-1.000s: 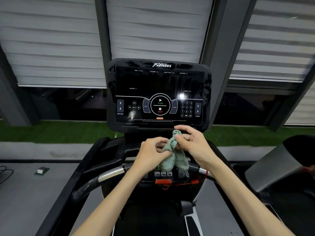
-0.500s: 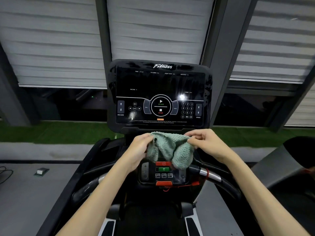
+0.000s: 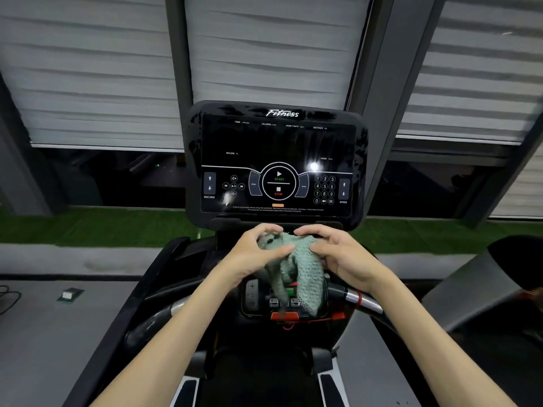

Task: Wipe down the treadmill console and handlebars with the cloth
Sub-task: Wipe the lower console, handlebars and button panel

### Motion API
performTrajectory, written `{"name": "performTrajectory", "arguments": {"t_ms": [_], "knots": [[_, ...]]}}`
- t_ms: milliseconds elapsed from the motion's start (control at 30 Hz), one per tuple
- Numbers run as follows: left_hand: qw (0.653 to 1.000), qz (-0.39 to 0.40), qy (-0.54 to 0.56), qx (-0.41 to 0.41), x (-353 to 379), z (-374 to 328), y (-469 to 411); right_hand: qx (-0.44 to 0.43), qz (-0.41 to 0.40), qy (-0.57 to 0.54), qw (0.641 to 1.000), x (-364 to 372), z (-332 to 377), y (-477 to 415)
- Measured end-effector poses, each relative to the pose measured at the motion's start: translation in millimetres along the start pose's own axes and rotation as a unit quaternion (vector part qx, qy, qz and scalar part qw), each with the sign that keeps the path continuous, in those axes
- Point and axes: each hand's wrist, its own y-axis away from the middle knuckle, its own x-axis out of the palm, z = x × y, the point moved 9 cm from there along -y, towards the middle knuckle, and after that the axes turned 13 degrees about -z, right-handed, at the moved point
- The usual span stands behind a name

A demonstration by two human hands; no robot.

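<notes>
Hands have closed in since half a second ago: then the cloth was stretched wide between them, now it's bunched. My left hand [image 3: 255, 257] grips the green cloth [image 3: 302, 259] on its left side, fingers curled over the top and thumb across the front. My right hand [image 3: 340, 257] grips the opposite side, fingers curled over the top edge. Both are clamped on fabric, neither palm spread. One loose tail of cloth hangs straight down below the grip, blurred, over the small button panel [image 3: 252, 295] and reaching the red clip [image 3: 283, 316]. Just above the grip is the lower edge of the black console [image 3: 279, 148], its screen showing START, STOP and a keypad. I can't tell if the cloth touches it. Down-left of the grip, beside my left forearm, runs the left handlebar [image 3: 158, 318]. Down-right, just under my right wrist, is the right handlebar [image 3: 370, 305], not touched by the cloth. Far beyond the grip are grey blinds [image 3: 88, 69] and a strip of green turf [image 3: 88, 227].
</notes>
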Motion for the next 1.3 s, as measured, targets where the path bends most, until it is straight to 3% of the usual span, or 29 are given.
{"name": "performTrajectory", "arguments": {"t_ms": [133, 200, 300, 400, 500, 567, 667, 767, 867, 1033, 1167, 1300], "knots": [[0.993, -0.063, -0.033, 0.09, -5.2, -7.1, -4.1, -0.012, -0.015, 0.008, 1.0, 2.5, 4.5, -6.5], [0.993, -0.017, -0.001, 0.113, 2.2, -12.7, -0.2, -0.004, -0.026, -0.007, 1.0, 1.5, 5.4, -8.0], [0.991, 0.04, -0.038, 0.119, 13.7, -12.6, 5.1, -0.001, -0.019, -0.032, 0.999, 1.8, 5.3, -6.8], [0.987, 0.028, -0.083, 0.138, 18.6, -13.1, 4.7, -0.035, -0.084, 0.068, 0.994, -7.1, 1.7, -10.1], [0.983, 0.0, -0.095, 0.158, 16.9, -18.1, 2.0, -0.131, -0.174, 0.198, 0.956, -21.9, 8.0, -12.6], [0.989, 0.001, -0.043, 0.142, 16.0, -18.3, -0.3, -0.132, -0.145, 0.214, 0.957, -19.8, 0.5, -13.5], [0.991, 0.039, 0.06, 0.113, 24.1, -21.4, 2.6, -0.041, -0.04, 0.083, 0.995, -2.9, -24.8, -11.4], [0.988, 0.021, 0.098, 0.118, 23.1, -20.9, 1.8, -0.031, -0.04, 0.029, 0.998, 0.6, -30.7, -7.1], [0.989, -0.026, 0.022, 0.142, 14.9, -8.2, -2.0, -0.031, -0.056, 0.043, 0.997, -5.8, -40.2, -11.0], [0.963, -0.141, -0.141, 0.182, -18.4, 31.8, 2.4, -0.012, -0.189, 0.047, 0.981, -41.6, -53.7, -14.5], [0.955, -0.094, -0.242, 0.142, -24.7, 83.3, 13.7, 0.005, -0.254, 0.053, 0.966, -64.9, -62.7, -13.9], [0.953, -0.055, -0.272, 0.122, -16.8, 115.9, 18.8, -0.026, -0.277, 0.112, 0.954, -76.1, -54.6, -15.4]]}}
